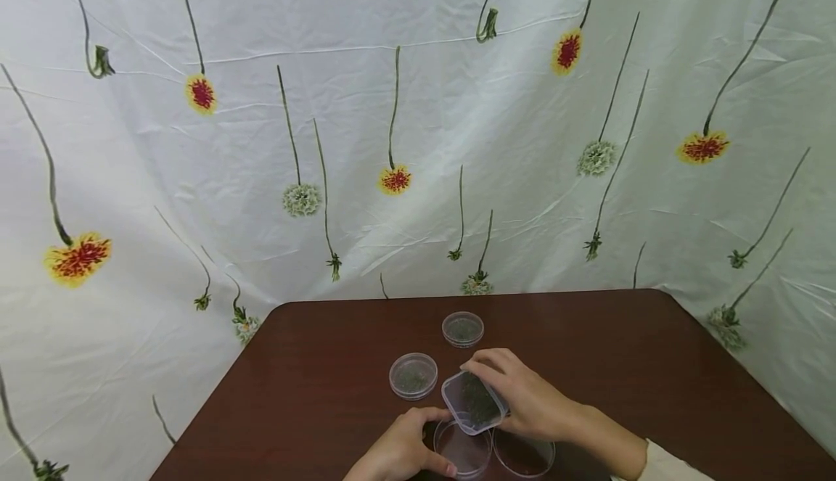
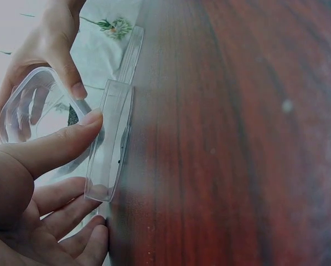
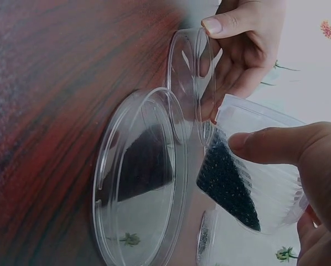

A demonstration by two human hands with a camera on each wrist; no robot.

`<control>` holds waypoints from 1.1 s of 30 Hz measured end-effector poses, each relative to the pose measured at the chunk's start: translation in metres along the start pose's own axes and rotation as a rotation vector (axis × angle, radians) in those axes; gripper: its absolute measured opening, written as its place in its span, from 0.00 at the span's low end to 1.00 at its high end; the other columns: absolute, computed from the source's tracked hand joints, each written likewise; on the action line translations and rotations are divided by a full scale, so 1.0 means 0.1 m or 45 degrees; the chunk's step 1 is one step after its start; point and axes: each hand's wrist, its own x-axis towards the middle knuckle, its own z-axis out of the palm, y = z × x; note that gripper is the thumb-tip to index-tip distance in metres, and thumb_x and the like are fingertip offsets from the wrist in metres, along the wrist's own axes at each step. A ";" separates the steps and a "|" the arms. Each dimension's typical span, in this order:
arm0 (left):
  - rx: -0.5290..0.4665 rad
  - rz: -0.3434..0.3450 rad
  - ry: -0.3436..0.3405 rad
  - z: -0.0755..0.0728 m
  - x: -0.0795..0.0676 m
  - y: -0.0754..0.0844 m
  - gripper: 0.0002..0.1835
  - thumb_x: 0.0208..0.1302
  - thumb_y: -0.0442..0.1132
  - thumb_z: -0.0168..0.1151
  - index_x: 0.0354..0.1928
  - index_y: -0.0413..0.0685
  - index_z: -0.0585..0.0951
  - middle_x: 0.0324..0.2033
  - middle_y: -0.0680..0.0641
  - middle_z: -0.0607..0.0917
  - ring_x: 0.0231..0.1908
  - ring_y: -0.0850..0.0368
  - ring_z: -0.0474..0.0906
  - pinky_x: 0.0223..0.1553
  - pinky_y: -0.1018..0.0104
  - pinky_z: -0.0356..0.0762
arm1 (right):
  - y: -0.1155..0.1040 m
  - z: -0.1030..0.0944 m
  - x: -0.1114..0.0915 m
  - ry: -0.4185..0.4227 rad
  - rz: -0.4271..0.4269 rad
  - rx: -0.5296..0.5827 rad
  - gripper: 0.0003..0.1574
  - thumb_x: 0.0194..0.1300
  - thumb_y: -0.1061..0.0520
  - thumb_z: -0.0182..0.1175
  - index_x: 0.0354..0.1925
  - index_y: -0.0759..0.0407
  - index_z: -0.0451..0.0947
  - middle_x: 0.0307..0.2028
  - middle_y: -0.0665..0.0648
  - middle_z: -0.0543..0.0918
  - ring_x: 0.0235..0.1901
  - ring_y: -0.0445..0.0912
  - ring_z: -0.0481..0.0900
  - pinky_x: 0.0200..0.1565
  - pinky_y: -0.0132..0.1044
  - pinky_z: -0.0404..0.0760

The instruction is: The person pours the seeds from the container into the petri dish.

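My left hand (image 1: 405, 443) holds a clear petri dish (image 1: 464, 448) on the table, thumb and fingers at its rim. My right hand (image 1: 532, 394) grips a clear plastic container (image 1: 498, 398) tilted over that dish. Small dark granules (image 3: 226, 183) lie slanted in the container, gathered toward its lower side, as the right wrist view shows. In the left wrist view, a few dark specks show low in the held dish (image 2: 110, 144). Beside it on the right lies another clear round dish or lid (image 3: 140, 221), partly under my right hand in the head view.
Two petri dishes with dark grains stand farther back, one nearer (image 1: 413, 377) and one farther off (image 1: 463, 329). All stand on a dark reddish-brown table (image 1: 313, 401). Behind its far edge hangs a white flower-print cloth (image 1: 366, 249).
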 end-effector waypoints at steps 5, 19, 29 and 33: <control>-0.005 -0.004 -0.011 -0.01 0.00 0.01 0.38 0.44 0.35 0.86 0.61 0.41 0.82 0.61 0.36 0.80 0.61 0.31 0.73 0.60 0.26 0.65 | 0.00 0.02 0.01 0.005 -0.029 -0.035 0.62 0.46 0.58 0.86 0.74 0.45 0.66 0.67 0.55 0.69 0.65 0.53 0.67 0.54 0.49 0.82; -0.004 -0.002 0.000 0.00 0.00 0.00 0.38 0.43 0.33 0.86 0.61 0.39 0.81 0.61 0.33 0.79 0.61 0.28 0.72 0.58 0.24 0.65 | -0.02 0.04 0.05 0.029 -0.110 -0.088 0.61 0.44 0.58 0.86 0.73 0.46 0.68 0.64 0.55 0.71 0.64 0.52 0.68 0.56 0.51 0.80; -0.012 -0.017 -0.003 0.00 -0.01 0.00 0.39 0.44 0.34 0.85 0.62 0.39 0.80 0.62 0.31 0.78 0.61 0.22 0.70 0.55 0.20 0.64 | -0.08 0.04 0.06 0.039 -0.171 -0.100 0.56 0.45 0.62 0.85 0.70 0.51 0.71 0.63 0.55 0.72 0.63 0.53 0.69 0.55 0.48 0.81; -0.003 -0.037 0.008 0.00 -0.03 0.01 0.40 0.43 0.36 0.86 0.62 0.38 0.80 0.63 0.28 0.75 0.60 0.20 0.70 0.54 0.20 0.64 | -0.09 0.04 0.07 0.016 -0.163 -0.103 0.56 0.43 0.65 0.85 0.69 0.50 0.72 0.63 0.52 0.71 0.63 0.51 0.68 0.55 0.46 0.81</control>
